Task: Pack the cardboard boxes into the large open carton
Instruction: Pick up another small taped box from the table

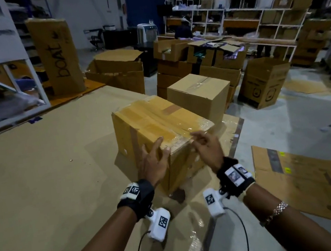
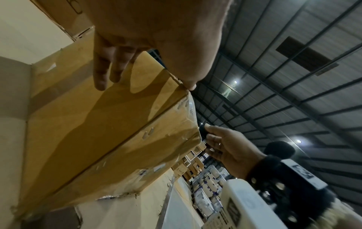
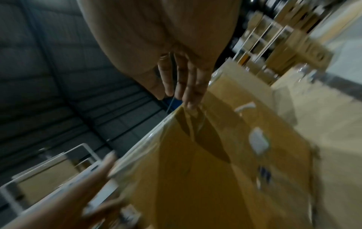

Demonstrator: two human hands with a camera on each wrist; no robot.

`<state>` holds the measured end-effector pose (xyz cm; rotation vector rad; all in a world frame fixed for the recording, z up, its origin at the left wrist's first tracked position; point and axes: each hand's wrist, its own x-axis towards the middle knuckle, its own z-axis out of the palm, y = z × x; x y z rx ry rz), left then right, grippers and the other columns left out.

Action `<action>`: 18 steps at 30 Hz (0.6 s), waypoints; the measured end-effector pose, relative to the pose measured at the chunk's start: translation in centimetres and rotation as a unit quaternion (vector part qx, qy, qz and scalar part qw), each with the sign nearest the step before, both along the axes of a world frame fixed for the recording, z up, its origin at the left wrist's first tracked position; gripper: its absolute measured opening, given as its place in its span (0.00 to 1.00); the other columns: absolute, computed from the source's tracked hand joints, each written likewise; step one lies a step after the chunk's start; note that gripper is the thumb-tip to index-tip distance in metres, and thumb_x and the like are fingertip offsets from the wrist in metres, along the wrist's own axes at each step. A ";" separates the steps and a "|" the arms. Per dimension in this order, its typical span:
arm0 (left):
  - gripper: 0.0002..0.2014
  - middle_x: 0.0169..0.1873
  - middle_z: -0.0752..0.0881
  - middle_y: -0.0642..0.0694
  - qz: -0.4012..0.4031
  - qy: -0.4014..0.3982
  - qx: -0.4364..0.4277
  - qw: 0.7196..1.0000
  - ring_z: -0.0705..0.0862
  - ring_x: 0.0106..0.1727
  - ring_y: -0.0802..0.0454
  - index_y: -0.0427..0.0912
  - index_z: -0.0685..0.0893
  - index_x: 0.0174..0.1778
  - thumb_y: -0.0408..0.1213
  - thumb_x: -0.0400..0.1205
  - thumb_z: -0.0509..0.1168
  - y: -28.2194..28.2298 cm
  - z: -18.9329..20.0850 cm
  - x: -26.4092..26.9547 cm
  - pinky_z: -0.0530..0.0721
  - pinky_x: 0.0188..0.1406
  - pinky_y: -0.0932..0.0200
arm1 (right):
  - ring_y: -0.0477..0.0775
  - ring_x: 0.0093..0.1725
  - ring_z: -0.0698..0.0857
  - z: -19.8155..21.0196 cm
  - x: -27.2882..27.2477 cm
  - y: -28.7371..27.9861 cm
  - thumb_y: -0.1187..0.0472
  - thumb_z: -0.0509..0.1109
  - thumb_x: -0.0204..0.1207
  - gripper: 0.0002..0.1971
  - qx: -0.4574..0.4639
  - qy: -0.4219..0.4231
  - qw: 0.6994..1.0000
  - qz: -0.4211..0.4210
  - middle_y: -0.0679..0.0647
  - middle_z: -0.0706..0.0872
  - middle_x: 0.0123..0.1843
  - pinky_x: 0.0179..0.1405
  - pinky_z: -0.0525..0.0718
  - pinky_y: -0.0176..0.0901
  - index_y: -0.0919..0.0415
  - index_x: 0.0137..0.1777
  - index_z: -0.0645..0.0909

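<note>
A taped brown cardboard box (image 1: 156, 124) lies on flattened cardboard on the floor in front of me. My left hand (image 1: 154, 161) is at its near left corner with fingers straight, thumb on the top edge. My right hand (image 1: 205, 143) reaches the near top edge from the right, fingers loosely spread on the tape. In the left wrist view the box (image 2: 109, 124) fills the frame under my left fingers (image 2: 105, 68). The right wrist view is blurred, with the box (image 3: 225, 155) below my fingers (image 3: 188, 86). A second sealed box (image 1: 198, 93) stands behind. An open carton (image 1: 264, 81) stands at the right.
Flattened cardboard sheets (image 1: 308, 181) lie on the concrete floor at right. Open and stacked cartons (image 1: 119, 72) crowd the back. A tall "boat" carton (image 1: 57, 55) leans at left beside white shelving (image 1: 5, 79). More shelves (image 1: 252, 23) line the far wall.
</note>
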<state>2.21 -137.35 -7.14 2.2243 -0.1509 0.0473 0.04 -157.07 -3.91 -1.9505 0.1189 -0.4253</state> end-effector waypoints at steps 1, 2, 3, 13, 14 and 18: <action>0.27 0.90 0.52 0.39 -0.001 0.000 0.004 1.000 0.65 0.86 0.31 0.78 0.63 0.83 0.69 0.86 0.55 0.1 0.1 0.0 0.74 0.78 0.31 | 0.52 0.56 0.87 0.7 0.8 -1.1 0.64 0.71 0.83 0.14 -0.029 0.002 0.999 -0.045 0.51 0.87 0.59 0.58 0.90 0.52 0.51 0.66 0.84; 0.26 0.90 0.52 0.39 -0.003 -0.001 0.006 1.000 0.66 0.85 0.31 0.77 0.64 0.82 0.69 0.86 0.56 0.2 0.2 0.1 0.75 0.78 0.31 | 0.53 0.60 0.84 1.4 1.6 -2.3 0.60 0.72 0.83 0.15 -0.067 0.013 0.994 -0.088 0.52 0.84 0.64 0.61 0.86 0.50 0.53 0.68 0.82; 0.26 0.90 0.52 0.39 -0.005 -0.002 0.007 1.000 0.66 0.85 0.31 0.77 0.65 0.82 0.68 0.86 0.57 0.3 0.3 0.1 0.75 0.78 0.32 | 0.55 0.64 0.81 1.9 2.5 -3.4 0.56 0.74 0.82 0.19 -0.114 0.041 0.985 -0.124 0.55 0.79 0.70 0.64 0.83 0.50 0.57 0.71 0.79; 0.18 0.73 0.78 0.46 0.042 -0.053 -0.104 0.992 0.83 0.67 0.44 0.61 0.77 0.74 0.55 0.88 0.64 2.0 0.5 -0.2 0.86 0.59 0.48 | 0.58 0.65 0.84 -0.8 6.3 -6.1 0.38 0.85 0.63 0.48 0.005 0.125 0.991 -0.051 0.56 0.84 0.70 0.57 0.89 0.54 0.59 0.80 0.75; 0.18 0.72 0.79 0.46 0.070 -0.061 -0.108 0.990 0.83 0.66 0.45 0.57 0.78 0.74 0.53 0.88 0.65 2.6 0.7 -0.3 0.83 0.58 0.51 | 0.55 0.61 0.86 -0.8 5.4 -5.2 0.43 0.86 0.66 0.42 0.037 0.120 0.991 -0.037 0.56 0.86 0.67 0.51 0.89 0.49 0.61 0.78 0.78; 0.27 0.82 0.75 0.49 0.119 -0.053 -0.085 0.988 0.77 0.78 0.42 0.54 0.71 0.84 0.54 0.88 0.65 6.8 0.5 -1.1 0.76 0.75 0.45 | 0.53 0.53 0.92 -1.4 1.1 -1.0 0.52 0.84 0.71 0.23 0.108 0.099 0.988 0.045 0.54 0.93 0.56 0.48 0.91 0.45 0.61 0.63 0.89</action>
